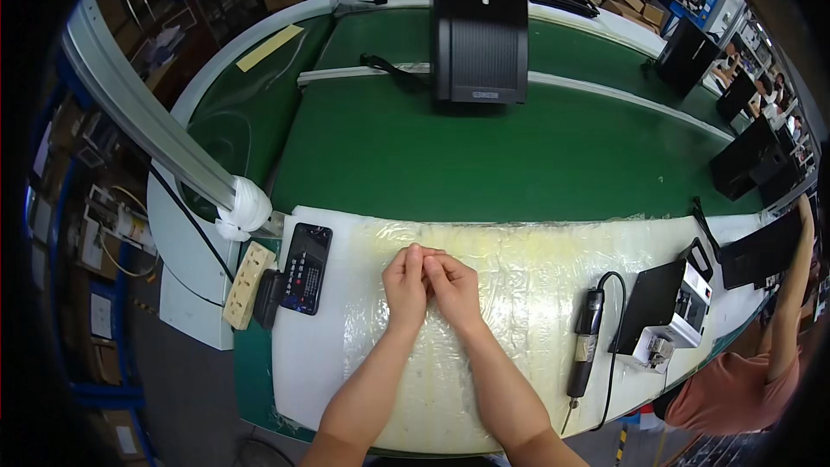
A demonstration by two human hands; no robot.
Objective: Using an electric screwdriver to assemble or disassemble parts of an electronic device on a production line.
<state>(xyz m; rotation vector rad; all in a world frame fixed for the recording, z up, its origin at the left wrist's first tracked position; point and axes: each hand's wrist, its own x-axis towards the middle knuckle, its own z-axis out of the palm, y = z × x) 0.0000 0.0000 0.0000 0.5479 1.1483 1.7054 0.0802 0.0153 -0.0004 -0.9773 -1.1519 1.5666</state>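
My left hand (404,288) and my right hand (454,291) are brought together above the middle of a padded work surface (519,277) wrapped in clear film. Their fingers curl inward and meet at the tips, with both thumbs on top. Whatever lies inside the curled fingers, if anything, is hidden. To the right of my hands rests a black electric screwdriver (585,342) with its cord, its bit toward the near edge. Beside it stands a black and silver boxy device (670,307), perhaps a screw feeder. A dark phone (306,268) lies left of my hands, its screen lit.
Beyond the pad, a tall black case (480,43) stands on the green conveyor belt (372,151). A beige power strip (249,285) and a metal post (156,112) are at the left. More black cases (687,56) line the right, where a co-worker (735,393) reaches over a dark panel (761,251).
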